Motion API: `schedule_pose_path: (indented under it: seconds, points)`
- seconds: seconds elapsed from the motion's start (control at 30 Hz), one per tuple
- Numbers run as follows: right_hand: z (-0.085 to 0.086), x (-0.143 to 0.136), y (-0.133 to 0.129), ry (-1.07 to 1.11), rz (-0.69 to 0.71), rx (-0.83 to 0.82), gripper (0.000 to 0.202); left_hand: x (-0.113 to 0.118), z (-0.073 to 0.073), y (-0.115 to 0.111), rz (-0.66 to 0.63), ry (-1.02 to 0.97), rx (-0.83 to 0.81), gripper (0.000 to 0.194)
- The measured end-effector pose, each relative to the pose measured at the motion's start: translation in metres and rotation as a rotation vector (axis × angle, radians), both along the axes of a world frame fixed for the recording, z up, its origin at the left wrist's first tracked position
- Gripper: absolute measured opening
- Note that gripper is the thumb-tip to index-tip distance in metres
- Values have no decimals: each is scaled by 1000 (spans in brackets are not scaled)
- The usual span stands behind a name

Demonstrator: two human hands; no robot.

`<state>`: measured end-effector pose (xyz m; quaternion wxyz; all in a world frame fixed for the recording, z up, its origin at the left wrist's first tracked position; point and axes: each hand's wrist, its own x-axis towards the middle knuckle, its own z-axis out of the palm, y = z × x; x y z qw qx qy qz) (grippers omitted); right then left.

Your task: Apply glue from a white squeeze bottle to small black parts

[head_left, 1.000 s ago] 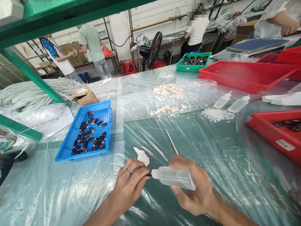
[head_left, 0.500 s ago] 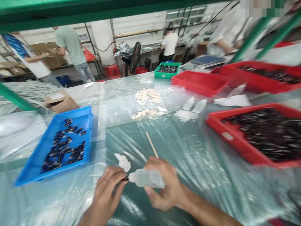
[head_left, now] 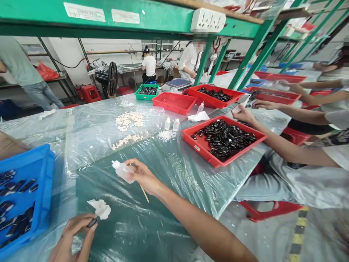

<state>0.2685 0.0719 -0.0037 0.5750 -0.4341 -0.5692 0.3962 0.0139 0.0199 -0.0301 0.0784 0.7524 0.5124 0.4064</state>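
My left hand point(head_left: 75, 236) is at the lower left, with a small dark oblong piece point(head_left: 92, 222) pinched between thumb and fingers. Just beyond those fingertips lies a crumpled white tissue point(head_left: 101, 209). Higher up, my right hand point(head_left: 143, 176) grips a translucent squeeze bottle point(head_left: 124, 171), tilted with its white nozzle toward the upper left. A thin wooden stick point(head_left: 144, 194) shows below the right hand; whether that hand touches it I cannot tell. The blue tray point(head_left: 48, 182) with several black pieces stands left of my left hand.
A red tray point(head_left: 203, 154) heaped with black pieces sits right of centre. Two small bottles point(head_left: 171, 124) stand by white granules point(head_left: 167, 136). Pale bits point(head_left: 129, 120) lie spread on the plastic-covered table. A co-worker's hands point(head_left: 245, 114) work at the right, and a green beam point(head_left: 160, 18) crosses overhead.
The view has swung to the right. My right hand has drawn the bottle away from the small dark piece in my left hand. More co-workers now show at the right.
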Motion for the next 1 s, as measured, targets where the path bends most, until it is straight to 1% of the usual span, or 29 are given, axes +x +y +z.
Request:
schedule_pose_path:
  seconds: [0.1, 0.2, 0.27, 0.3, 0.33, 0.4, 0.53, 0.63, 0.7, 0.77, 0.8, 0.87, 0.93, 1.0]
  points:
    - [-17, 10, 16, -87, -31, -21, 39, 5, 5, 0, -20, -7, -40, 34]
    - [-34, 17, 25, -168, -93, -50, 32, 5, 8, -1, -136, -69, 10, 21]
    - [-45, 23, 28, -205, -164, -79, 26, 3, 9, -3, -212, -114, 33, 11]
    - [-50, 26, 29, -221, -207, -96, 25, 2, 10, -4, -257, -125, 37, 7]
    - [-55, 30, 32, -238, -242, -114, 27, 0, 10, -5, -274, -111, 40, 5]
    - [-65, 37, 38, -278, -275, -147, 28, -3, 12, -6, -284, -78, 26, 6]
    - [-78, 45, 47, -351, -245, -187, 25, -7, 14, -10, -319, -55, 18, 13]
    - [-80, 50, 46, -357, -197, -180, 28, -8, 14, -12, -342, -49, 18, 14]
    - [-77, 57, 43, -344, -151, -159, 32, -8, 14, -12, -321, -45, 23, 11]
    - [-72, 66, 44, -333, -145, -129, 36, -8, 12, -11, -290, -56, 34, 8]
    - [-69, 71, 46, -331, -172, -113, 36, -8, 11, -10, -278, -62, 37, 8]
    - [-64, 80, 59, -337, -272, -87, 33, -9, 7, -8, -269, -63, 33, 8]
    - [-61, 86, 82, -361, -378, -80, 28, -10, 4, -6, -279, -46, 24, 11]
    - [-58, 88, 109, -397, -444, -85, 24, -11, 1, -5, -287, -31, 16, 12]
